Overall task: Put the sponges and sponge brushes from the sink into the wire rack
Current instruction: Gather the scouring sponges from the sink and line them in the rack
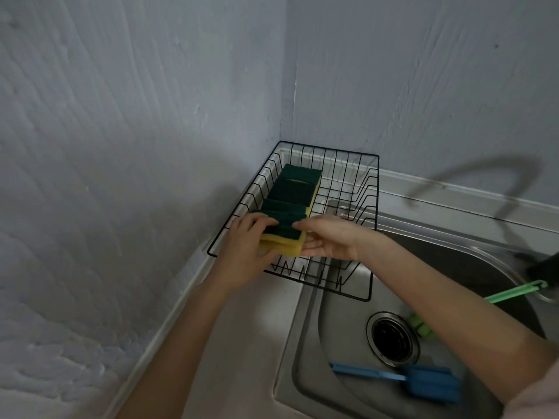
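Sponges [295,189] already line the wire rack [374,225]; your left hand [246,252] and right hand [325,240] grip another sponge stack [282,235] at its 7 o'clock corner. Left in sink [302,343]: blue brush [423,381] at 5 o'clock, green brush [514,294] at 3.

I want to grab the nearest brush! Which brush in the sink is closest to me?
The blue sponge brush, lying at the sink's near end by the drain. The green one lies farther back, toward the tap.
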Tool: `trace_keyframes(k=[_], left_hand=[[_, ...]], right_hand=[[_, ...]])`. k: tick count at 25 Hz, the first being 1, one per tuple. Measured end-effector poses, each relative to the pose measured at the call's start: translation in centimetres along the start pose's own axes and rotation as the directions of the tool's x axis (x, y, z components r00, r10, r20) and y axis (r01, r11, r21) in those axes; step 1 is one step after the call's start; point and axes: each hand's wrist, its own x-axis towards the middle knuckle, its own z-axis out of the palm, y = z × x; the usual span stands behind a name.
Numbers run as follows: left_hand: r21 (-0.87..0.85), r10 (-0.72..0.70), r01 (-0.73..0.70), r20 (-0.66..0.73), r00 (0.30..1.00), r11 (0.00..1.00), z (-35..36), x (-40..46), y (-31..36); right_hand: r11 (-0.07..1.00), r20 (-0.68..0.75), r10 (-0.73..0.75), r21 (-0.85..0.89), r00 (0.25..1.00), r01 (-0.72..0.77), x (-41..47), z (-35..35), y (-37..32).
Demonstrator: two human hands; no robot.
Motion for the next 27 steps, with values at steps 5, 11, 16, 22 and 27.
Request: trace_keyframes(k=[5,11,16,22,27], left_hand=[[0.014,-0.092,0.091,0.087,0.992,0.996,0.6,0.2,-0.3],[0.024,-0.147,0.145,0.192,0.97,0.989,1.3,0.5,-0.7],[0.096,-0.177,0.157,0.256,0.95,0.983,1.1,0.7,-0.2],[0.129,-0.18,0.149,0.277,0.944,0.98,1.0,0.8,0.4],[0.083,-0.157,0.144,0.19,0.969,0.986,0.5,0.2,1.6]], right_hand=[[0.999,-0.036,0.034,0.001,0.999,-0.034,1.5,0.9,1.6],[0.988,-0.106,0.043,-0.144,0.993,-0.058,2.9,1.4,2.6],[0.943,-0.165,0.053,-0.317,0.985,-0.104,3.5,1.5,2.6],[0.788,-0.197,-0.06,-0.611,0.979,-0.075,2.9,1.6,2.5],[0.643,-0.172,-0.162,-0.765,0.972,-0.028,0.4,1.4,1.9]])
